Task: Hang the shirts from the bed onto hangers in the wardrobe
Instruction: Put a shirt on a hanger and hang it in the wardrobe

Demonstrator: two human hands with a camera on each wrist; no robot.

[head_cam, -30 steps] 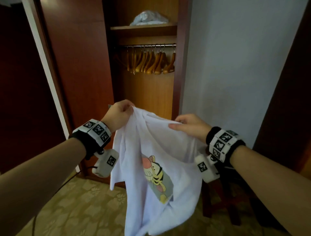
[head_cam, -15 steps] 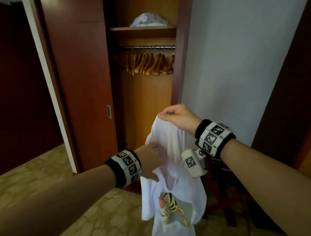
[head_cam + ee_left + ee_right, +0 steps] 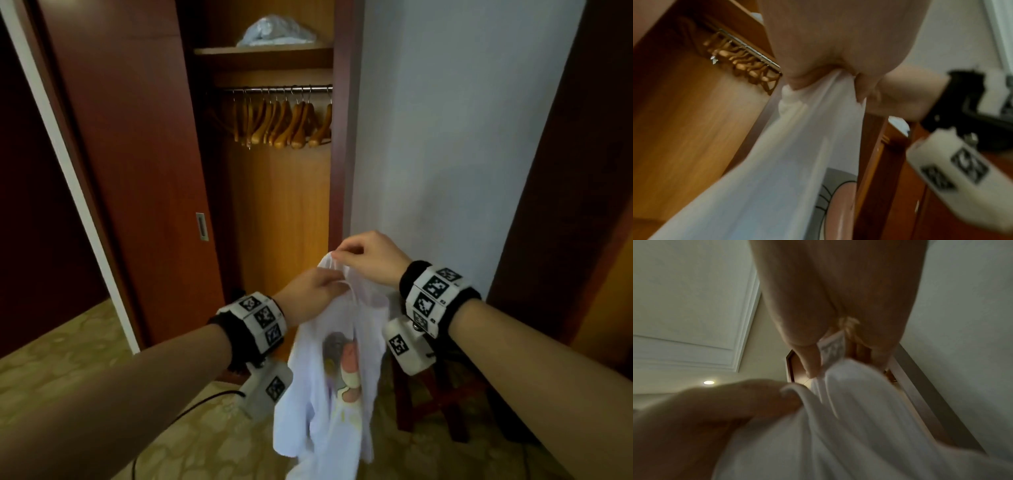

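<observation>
A white T-shirt (image 3: 335, 383) with a cartoon print hangs bunched in front of me, below the open wardrobe. My right hand (image 3: 363, 260) pinches its top edge at the collar; the right wrist view shows the neck label (image 3: 831, 352) between thumb and fingers. My left hand (image 3: 317, 291) grips the cloth just below and to the left, its fingers curled into the white T-shirt (image 3: 797, 129). Several bare wooden hangers (image 3: 284, 123) hang on the metal rail (image 3: 281, 89) higher up inside the wardrobe.
The sliding wardrobe door (image 3: 137, 171) stands to the left of the opening. A shelf (image 3: 263, 53) above the rail carries a plastic-wrapped bundle (image 3: 274, 31). A dark wooden stool (image 3: 442, 394) stands by the white wall (image 3: 445, 137). A black cable (image 3: 178, 418) lies on the carpet.
The shirt was spread wide between both hands; now the hands have come together at its collar. My left hand let go of one shoulder, dropped, then rose to grip beside the right.
</observation>
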